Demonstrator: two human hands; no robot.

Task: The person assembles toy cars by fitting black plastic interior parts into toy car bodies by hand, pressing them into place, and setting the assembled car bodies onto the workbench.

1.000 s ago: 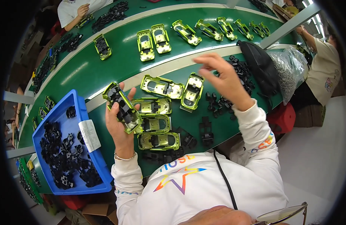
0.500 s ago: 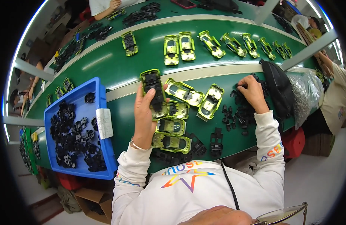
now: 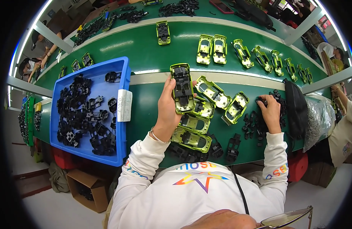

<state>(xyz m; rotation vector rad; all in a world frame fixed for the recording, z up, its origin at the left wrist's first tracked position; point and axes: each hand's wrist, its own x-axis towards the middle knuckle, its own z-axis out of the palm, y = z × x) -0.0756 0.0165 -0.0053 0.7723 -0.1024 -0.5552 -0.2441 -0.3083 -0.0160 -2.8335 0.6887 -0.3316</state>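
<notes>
At the middle of the view, above the green worktop (image 3: 143, 129), the left hand (image 3: 167, 114) is wrapped around a lime-green toy car body (image 3: 182, 91) fitted with a black insert (image 3: 181, 78), thumb along its left side. Seen from that car body, the right hand (image 3: 271, 114) lies just past three o'clock, thumb and fingertips drawn together at small black parts (image 3: 250, 124); whether one is pinched, I cannot tell. Two loose car shells (image 3: 214, 94) lie from three to four o'clock, close beside each other, while stacked shells (image 3: 191, 139) lie around five o'clock. Toward half past eight stands a blue tray (image 3: 125, 78) heaped with black pieces (image 3: 78, 114). A row of green shells (image 3: 243, 54) stretches from one o'clock almost to three, and a filled shell (image 3: 163, 32) lies near eleven. Beyond the right hand, at half past three, sits a black bag (image 3: 296, 110) beside a clear plastic bag (image 3: 319, 120)
</notes>
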